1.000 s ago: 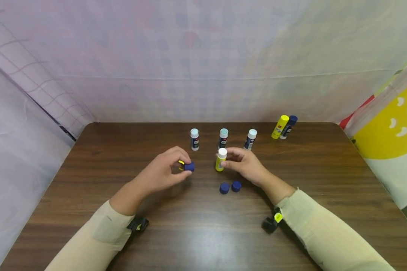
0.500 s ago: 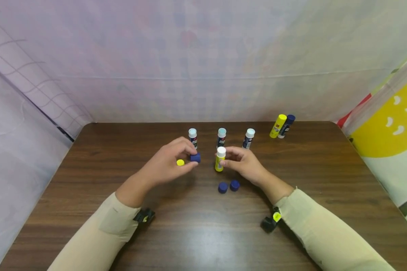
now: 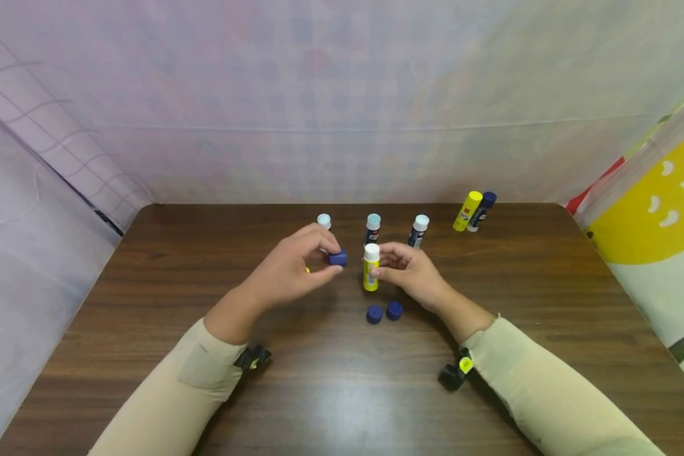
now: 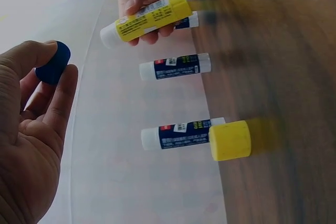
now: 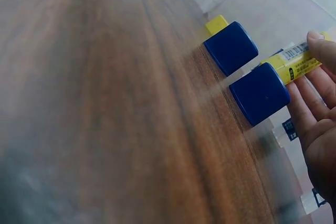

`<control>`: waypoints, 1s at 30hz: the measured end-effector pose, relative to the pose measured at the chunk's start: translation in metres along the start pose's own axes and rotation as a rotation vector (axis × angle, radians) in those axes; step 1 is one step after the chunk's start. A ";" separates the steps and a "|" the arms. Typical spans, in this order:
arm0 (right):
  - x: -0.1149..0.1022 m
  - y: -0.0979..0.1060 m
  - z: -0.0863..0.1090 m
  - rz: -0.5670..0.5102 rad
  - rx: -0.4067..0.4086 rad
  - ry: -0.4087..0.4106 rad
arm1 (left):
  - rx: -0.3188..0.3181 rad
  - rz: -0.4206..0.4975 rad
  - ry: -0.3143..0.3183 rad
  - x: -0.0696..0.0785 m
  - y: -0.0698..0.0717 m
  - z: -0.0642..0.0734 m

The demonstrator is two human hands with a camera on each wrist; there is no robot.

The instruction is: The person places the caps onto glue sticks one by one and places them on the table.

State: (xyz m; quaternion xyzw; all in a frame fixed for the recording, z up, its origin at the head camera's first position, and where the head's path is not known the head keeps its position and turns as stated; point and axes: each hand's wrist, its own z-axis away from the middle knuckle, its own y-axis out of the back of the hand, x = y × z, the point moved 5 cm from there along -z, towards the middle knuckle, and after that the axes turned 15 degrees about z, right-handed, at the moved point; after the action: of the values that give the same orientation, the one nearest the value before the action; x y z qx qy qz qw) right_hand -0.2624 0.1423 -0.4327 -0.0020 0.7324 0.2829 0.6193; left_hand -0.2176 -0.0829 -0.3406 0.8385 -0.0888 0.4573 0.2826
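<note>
My left hand pinches a dark blue cap between thumb and fingers, above the table. In my right hand an uncapped yellow glue stick is held upright, white top uppermost. A small gap separates the blue cap from that glue stick. Behind the hands stand three uncapped navy glue sticks with white tops; the left one is partly hidden by my left hand. A yellow cap sits on the table, mostly hidden behind the left hand in the head view. Nearer me lie two more blue caps.
At the back right a capped yellow glue stick and a capped navy one stand close together. The brown wooden table ends at a pale hanging cloth. A printed cloth hangs at the right.
My left hand has moved right and slightly away from me with the blue cap, closer to the yellow glue stick. It now covers most of the yellow cap. My right hand has barely moved.
</note>
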 end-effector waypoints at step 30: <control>-0.004 -0.004 0.007 0.031 -0.043 0.087 | 0.067 -0.056 0.006 -0.012 -0.002 0.009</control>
State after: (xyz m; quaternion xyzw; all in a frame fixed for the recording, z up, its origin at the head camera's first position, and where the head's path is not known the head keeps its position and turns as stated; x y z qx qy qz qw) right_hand -0.2535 0.1409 -0.4315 -0.0163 0.7523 0.3078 0.5823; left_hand -0.2166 -0.0873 -0.3549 0.8483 -0.0493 0.4543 0.2673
